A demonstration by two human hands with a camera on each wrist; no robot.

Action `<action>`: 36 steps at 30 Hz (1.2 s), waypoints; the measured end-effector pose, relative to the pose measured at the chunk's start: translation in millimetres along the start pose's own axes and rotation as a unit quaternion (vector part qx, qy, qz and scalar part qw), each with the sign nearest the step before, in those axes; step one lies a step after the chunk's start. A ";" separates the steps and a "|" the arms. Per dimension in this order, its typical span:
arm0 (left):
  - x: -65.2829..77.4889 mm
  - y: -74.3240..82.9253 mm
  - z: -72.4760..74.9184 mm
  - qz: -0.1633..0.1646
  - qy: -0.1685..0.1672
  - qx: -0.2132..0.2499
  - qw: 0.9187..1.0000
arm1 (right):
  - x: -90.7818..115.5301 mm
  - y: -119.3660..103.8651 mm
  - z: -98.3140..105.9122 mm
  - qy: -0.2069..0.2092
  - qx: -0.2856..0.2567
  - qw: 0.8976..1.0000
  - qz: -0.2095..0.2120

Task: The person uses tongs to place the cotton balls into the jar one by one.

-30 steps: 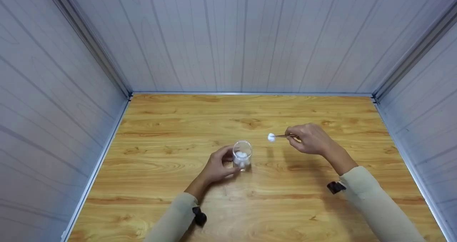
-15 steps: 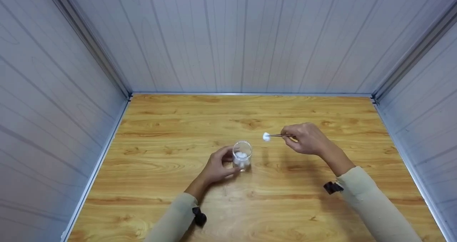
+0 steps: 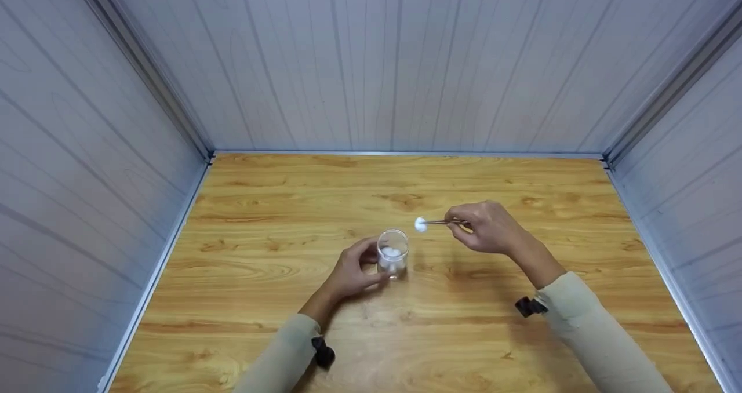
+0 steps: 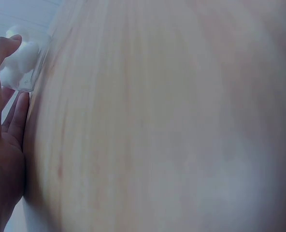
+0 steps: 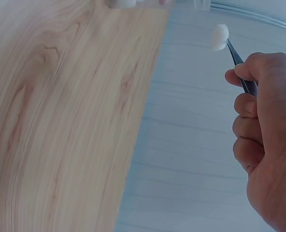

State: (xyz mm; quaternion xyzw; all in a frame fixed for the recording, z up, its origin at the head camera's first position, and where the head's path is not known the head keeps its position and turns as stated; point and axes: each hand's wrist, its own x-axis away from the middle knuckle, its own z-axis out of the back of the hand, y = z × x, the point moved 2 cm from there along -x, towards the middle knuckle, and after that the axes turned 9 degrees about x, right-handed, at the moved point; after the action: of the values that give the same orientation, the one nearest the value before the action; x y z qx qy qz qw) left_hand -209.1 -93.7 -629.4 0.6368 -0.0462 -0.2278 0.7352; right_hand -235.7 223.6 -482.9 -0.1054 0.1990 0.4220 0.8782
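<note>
A clear glass cup (image 3: 393,254) stands on the wooden table with several white cotton balls (image 4: 24,57) in its lower part. My left hand (image 3: 353,271) holds the cup from the left, thumb on the near side and fingers round the far side. My right hand (image 3: 487,228) pinches metal tweezers (image 5: 235,54) between thumb and forefinger, the other fingers curled in. At the tweezers' tips is one white cotton ball (image 3: 421,224), held above the table, just right of and beyond the cup's rim. Its shadow falls on the wood below.
The wooden tabletop (image 3: 278,207) is bounded by a pale panelled back wall (image 3: 371,62) and side walls on the left (image 3: 87,178) and right (image 3: 690,149). A black device sits at each sleeve cuff.
My right hand has moved left with the tweezers and cotton ball, bringing the ball closer to the cup. The left hand and the cup have stayed in place.
</note>
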 end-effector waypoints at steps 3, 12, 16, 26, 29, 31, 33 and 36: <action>-0.3 0.4 0.5 0.002 -0.001 -0.001 1.000 | -3.0 -3.2 -1.1 0.009 -0.003 1.000 0.007; -0.1 0.4 1.4 0.002 0.003 0.000 1.000 | -13.3 -14.4 -2.7 0.030 -0.012 0.999 0.037; -0.2 1.2 1.0 0.005 0.002 0.002 1.000 | -18.1 -20.2 -3.6 0.030 -0.015 0.998 0.048; 1.4 3.6 1.0 0.013 -0.003 0.007 1.000 | -25.5 -30.1 -7.8 0.041 -0.019 0.997 0.061; 1.3 3.7 0.9 0.013 -0.004 0.007 1.000 | -26.2 -30.9 -10.2 0.051 -0.017 0.996 0.068; 1.1 3.4 0.8 0.013 -0.004 0.006 1.000 | -26.4 -30.9 -11.2 0.056 -0.019 0.996 0.071; 0.8 2.8 0.7 0.010 -0.003 0.004 1.000 | -26.4 -30.7 -11.8 0.057 -0.021 0.996 0.072; 0.7 2.5 0.7 0.005 -0.003 0.002 1.000 | -26.1 -30.7 -11.7 0.054 -0.023 0.996 0.071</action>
State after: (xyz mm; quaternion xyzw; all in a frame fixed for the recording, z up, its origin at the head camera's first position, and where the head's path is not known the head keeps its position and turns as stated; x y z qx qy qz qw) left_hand -208.1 -94.4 -627.0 0.6376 -0.0524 -0.2262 0.7346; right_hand -229.5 182.1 -481.5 -0.1337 0.2438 0.4816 0.8311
